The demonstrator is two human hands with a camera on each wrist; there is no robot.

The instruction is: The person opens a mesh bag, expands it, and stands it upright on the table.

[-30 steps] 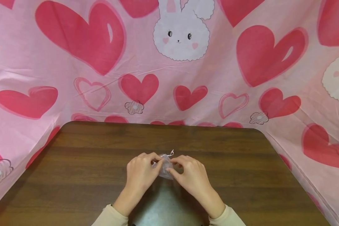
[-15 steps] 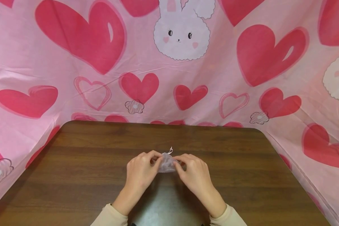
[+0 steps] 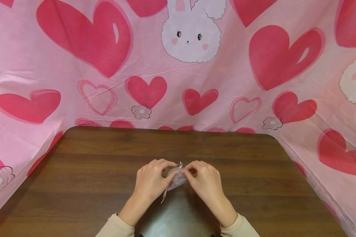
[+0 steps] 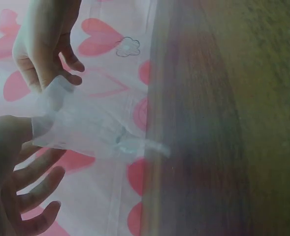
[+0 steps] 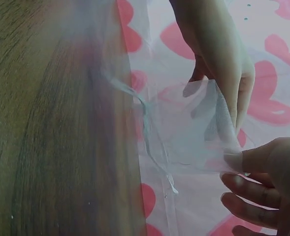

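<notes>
A small sheer drawstring pouch (image 3: 178, 181) is held above the table between my two hands. My left hand (image 3: 151, 179) grips its left side with thumb and fingers, partly hiding it. My right hand (image 3: 206, 177) pinches the right edge. In the right wrist view, the right thumb and index finger hold a corner of the see-through pouch (image 5: 184, 132), and the left hand (image 5: 223, 59) shows through the fabric. A pale drawstring (image 5: 145, 123) crosses the pouch and trails past both sides. In the left wrist view, the pouch (image 4: 85, 125) spans the two hands, slightly blurred.
The dark wooden table (image 3: 106, 158) extends around the hands, with rounded far corners. Behind it and at both sides hangs a pink cloth (image 3: 172, 72) printed with hearts and rabbits.
The pouch has turned in my hands; one drawstring end now hangs below the left hand, and the other has dropped nearer the fingers. My left hand has shifted slightly right.
</notes>
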